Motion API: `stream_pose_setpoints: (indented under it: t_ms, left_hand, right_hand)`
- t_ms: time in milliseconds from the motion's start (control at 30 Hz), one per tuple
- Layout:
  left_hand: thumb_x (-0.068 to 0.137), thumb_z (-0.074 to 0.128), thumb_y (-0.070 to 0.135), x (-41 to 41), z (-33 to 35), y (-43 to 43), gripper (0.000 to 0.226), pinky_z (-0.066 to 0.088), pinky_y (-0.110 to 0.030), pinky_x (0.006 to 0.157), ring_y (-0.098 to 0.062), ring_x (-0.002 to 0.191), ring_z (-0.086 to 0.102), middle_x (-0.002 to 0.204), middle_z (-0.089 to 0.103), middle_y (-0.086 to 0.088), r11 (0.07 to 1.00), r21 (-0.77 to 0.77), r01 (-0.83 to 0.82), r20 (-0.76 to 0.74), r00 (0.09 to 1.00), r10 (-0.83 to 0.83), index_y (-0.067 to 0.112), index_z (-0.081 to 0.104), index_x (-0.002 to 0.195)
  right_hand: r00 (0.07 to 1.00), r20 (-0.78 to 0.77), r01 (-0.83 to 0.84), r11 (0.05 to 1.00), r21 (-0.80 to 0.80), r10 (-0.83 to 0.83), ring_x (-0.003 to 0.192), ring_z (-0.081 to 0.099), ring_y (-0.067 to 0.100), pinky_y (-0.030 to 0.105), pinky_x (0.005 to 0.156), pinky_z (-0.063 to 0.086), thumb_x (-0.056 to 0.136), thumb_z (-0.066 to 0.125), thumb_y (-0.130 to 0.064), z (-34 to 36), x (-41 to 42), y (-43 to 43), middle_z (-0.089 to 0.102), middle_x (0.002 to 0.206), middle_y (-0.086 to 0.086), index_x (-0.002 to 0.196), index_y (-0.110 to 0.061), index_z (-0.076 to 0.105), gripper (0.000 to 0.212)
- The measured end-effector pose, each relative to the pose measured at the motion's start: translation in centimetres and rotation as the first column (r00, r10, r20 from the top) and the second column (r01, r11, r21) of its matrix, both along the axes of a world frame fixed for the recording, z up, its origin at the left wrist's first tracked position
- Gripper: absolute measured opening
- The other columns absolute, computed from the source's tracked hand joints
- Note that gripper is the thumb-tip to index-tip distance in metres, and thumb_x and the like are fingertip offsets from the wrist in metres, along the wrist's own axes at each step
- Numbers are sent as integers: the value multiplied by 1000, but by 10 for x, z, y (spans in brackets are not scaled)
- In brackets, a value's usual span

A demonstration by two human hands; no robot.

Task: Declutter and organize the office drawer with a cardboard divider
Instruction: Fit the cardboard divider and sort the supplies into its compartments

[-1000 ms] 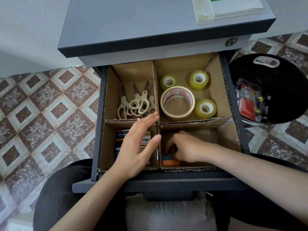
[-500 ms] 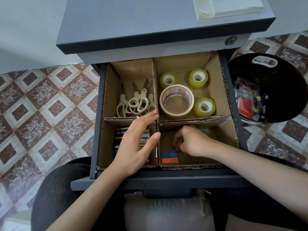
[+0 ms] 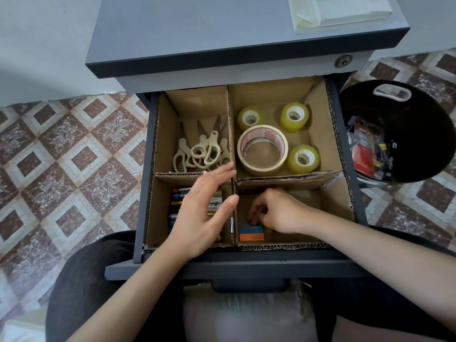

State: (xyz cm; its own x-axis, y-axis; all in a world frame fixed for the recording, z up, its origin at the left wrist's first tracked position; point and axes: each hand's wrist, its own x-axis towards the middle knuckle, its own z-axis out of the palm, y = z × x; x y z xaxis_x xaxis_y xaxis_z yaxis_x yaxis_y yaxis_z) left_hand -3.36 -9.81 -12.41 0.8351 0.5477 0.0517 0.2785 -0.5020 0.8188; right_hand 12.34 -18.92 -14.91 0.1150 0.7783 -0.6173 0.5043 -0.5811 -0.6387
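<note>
My left hand (image 3: 204,208) lies flat, fingers straight, over the batteries (image 3: 179,193) in the cardboard divider (image 3: 283,180). My right hand (image 3: 278,211) curls beside a blue-orange block (image 3: 251,233) — whether it grips anything, I can't tell. Beyond them — scissors (image 3: 209,151), tape rolls (image 3: 262,149). A black bin (image 3: 419,119) stands further right.

Probably a home office corner: grey lockable drawer pedestal (image 3: 197,33), patterned floor tiles (image 3: 61,156), black waste bin (image 3: 429,124) alongside.
</note>
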Motion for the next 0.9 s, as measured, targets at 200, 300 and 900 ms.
stream_pose_setpoints:
  t_ms: [200, 300, 900]
  left_hand:
    - [91, 44, 38, 0, 0, 0, 45, 32, -30, 110, -4, 133, 38, 140, 48, 8, 1000, 4, -2, 3, 1000, 2, 17, 52, 130]
    - [92, 45, 38, 0, 0, 0, 44, 32, -29, 110, -5, 133, 39, 140, 48, 7, 1000, 13, 1, 5, 1000, -1, 17, 52, 130]
    - [91, 44, 39, 1, 1, 0, 44, 30, -24, 110, -2, 132, 38, 140, 47, 8, 1000, 24, 0, -10, 1000, 0, 20, 51, 130]
  right_hand:
    - [1000, -16, -15, 999, 52, 16, 88, 65, 12, 19, 76, 54, 84, 54, 4, 0, -3, 3, 71, 97, 5, 101, -8, 70, 26]
    - [998, -57, -21, 997, 69, 25, 89, 64, 13, 24, 80, 54, 82, 53, 7, 1, -7, 4, 71, 96, 5, 99, -9, 67, 27]
    - [992, 74, 106, 994, -39, -103, 61, 55, 13, 21, 54, 47, 83, 55, 0, 8, 5, -2, 68, 86, 8, 71, -18, 58, 22]
